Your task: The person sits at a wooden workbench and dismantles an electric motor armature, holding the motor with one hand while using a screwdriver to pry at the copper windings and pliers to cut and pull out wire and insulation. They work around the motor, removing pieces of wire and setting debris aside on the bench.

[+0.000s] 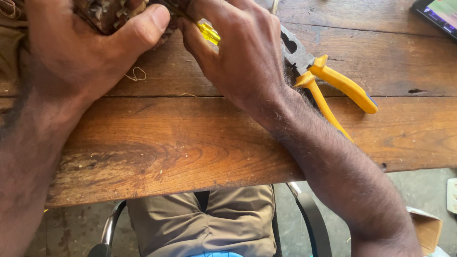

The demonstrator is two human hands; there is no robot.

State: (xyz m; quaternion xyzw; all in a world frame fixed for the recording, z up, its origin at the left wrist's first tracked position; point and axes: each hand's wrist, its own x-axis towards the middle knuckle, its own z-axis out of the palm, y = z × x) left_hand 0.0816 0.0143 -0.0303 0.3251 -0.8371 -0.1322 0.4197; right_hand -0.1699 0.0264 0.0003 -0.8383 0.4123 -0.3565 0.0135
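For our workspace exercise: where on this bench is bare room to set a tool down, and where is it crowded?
Free: wooden bench planks along the near edge, between the two forearms. Crowded: the far edge, where left hand, right hand and yellow-handled pliers gather.

Left hand [81, 52] fills upper left of the frame, back of hand to camera, thumb stretched right toward top centre, fingers curled out of sight past the top edge. Its forearm runs down the left edge. Right hand [238, 52] sits top centre, knuckles up, fingers bent inward in a pinch. Right forearm slants down to lower right corner.
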